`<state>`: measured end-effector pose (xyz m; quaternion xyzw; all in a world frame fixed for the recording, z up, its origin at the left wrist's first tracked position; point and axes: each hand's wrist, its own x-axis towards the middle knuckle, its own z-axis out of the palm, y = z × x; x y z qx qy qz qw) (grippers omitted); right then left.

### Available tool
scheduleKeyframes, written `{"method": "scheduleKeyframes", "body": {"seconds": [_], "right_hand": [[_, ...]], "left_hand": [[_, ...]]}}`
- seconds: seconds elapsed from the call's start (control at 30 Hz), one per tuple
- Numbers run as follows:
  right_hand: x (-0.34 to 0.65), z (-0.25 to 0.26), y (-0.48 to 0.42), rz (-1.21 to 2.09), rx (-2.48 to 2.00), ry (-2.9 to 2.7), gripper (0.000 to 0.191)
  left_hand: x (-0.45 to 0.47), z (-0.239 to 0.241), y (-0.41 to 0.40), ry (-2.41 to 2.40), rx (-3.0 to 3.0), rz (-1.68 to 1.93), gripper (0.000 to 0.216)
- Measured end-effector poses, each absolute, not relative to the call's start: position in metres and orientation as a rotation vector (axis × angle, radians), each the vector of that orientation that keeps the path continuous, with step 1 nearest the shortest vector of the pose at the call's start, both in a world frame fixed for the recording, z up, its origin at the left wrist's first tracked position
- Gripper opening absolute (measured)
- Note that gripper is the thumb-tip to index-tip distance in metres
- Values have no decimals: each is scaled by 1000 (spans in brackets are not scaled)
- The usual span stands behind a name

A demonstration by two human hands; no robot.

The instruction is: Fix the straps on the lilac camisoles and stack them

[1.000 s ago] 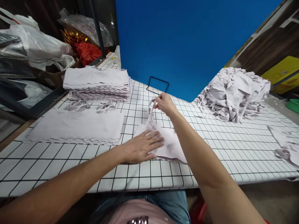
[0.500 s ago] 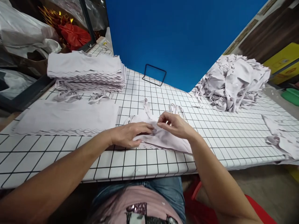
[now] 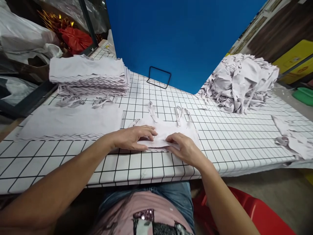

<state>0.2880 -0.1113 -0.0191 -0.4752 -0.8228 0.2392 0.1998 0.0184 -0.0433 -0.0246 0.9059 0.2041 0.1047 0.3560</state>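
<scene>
A pale lilac-white camisole top [image 3: 161, 132] with thin straps lies on the table in front of me, its straps pointing away. My left hand [image 3: 133, 137] rests on its left part, fingers stretched out over the cloth and thumb near the lower edge. At the lower right, my right hand [image 3: 184, 147] has its fingers curled over the cloth and its thumb by the hem, closed on that edge. To the left, a flat layer of similar tops [image 3: 70, 122] lies with straps bunched at its upper side.
A thick folded stack [image 3: 88, 70] of the same cloth stands at the back left. A large crumpled heap [image 3: 244, 85] sits at the back right, with loose pieces [image 3: 295, 140] at the right edge. A blue panel [image 3: 171, 39] and a black wire frame [image 3: 158, 77] are behind the checked table [image 3: 232, 137].
My right hand has come down and nearer to me, onto the top's lower edge. The cloth there lies flatter now. My left hand has stayed nearly in place.
</scene>
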Motion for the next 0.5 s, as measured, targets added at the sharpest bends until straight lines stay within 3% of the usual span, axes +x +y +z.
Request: {"method": "scheduleKeyframes", "body": {"seconds": [0.07, 0.17, 0.37, 0.5], "right_hand": [[287, -20, -109, 719, -1393, -2194, 12], [286, -25, -103, 758, -1472, -2001, 10], [273, -19, -106, 310, -1409, -1916, 7], [252, -14, -114, 463, -1470, -1862, 17]], "left_hand": [[17, -24, -44, 523, 2337, 262, 39], [19, -24, -45, 572, 2311, 292, 33], [26, -29, -44, 744, 2121, 501, 28], [32, -25, -48, 800, 1990, 606, 26]]}}
